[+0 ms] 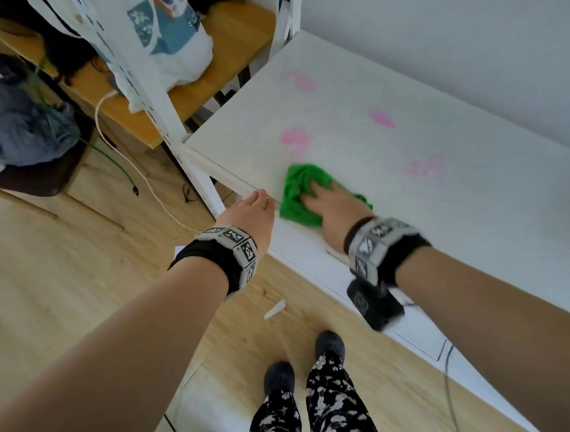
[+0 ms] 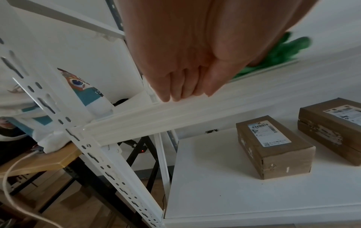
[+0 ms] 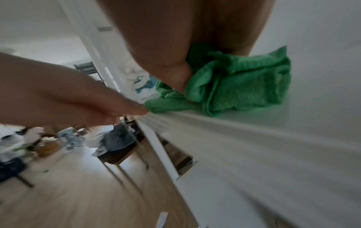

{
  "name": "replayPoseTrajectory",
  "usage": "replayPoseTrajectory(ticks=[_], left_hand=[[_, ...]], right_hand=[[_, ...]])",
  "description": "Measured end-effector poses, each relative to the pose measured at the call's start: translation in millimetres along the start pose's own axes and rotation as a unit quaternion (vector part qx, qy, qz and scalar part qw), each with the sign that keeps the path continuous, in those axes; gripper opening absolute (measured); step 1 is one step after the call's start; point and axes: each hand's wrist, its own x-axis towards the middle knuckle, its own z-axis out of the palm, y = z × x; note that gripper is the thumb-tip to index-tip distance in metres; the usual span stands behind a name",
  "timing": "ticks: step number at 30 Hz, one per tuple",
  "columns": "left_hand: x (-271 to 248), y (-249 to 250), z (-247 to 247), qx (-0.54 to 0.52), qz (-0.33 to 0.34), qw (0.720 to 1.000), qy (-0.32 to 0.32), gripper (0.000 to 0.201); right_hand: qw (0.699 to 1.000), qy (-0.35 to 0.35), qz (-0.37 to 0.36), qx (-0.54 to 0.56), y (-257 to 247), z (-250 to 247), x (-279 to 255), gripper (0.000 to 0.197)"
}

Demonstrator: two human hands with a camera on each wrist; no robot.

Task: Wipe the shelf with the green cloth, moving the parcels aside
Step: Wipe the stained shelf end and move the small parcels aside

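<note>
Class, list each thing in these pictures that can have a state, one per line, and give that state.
green cloth: crumpled, flat on the top shelf, pressed under the right hand.
right hand: fingers spread on the cloth.
left hand: fingers together, touching the shelf's front edge.
top shelf: four pink marks not yet wiped.
two parcels: closed, lying on the lower shelf, apart.

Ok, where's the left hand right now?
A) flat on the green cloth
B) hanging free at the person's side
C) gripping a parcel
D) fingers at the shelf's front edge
D: the left hand has its fingertips at the front edge of the shelf, while the right hand presses the green cloth.
</note>
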Motion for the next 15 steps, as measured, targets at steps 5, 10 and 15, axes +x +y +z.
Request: replayPoseTrajectory(ticks=[5,10,15], left_hand=[[-4.4,3.4,-6.5,-0.016,-0.013,1.000,-0.006,0.065],[-4.4,28.1,-4.9,-0.046,0.008,0.999,0.023,0.066],[6.1,79.2,-16.7,-0.058,0.077,0.995,0.035,0.065]], right_hand=[[0.998,0.008,0.064,0.029,70.7,8.5,-38.0,0.063],[0.971,0.008,0.238,0.029,92.8,-10.6,-48.1,0.066],[0.994,0.022,0.101,0.046,53.9,29.7,-84.0,0.072]])
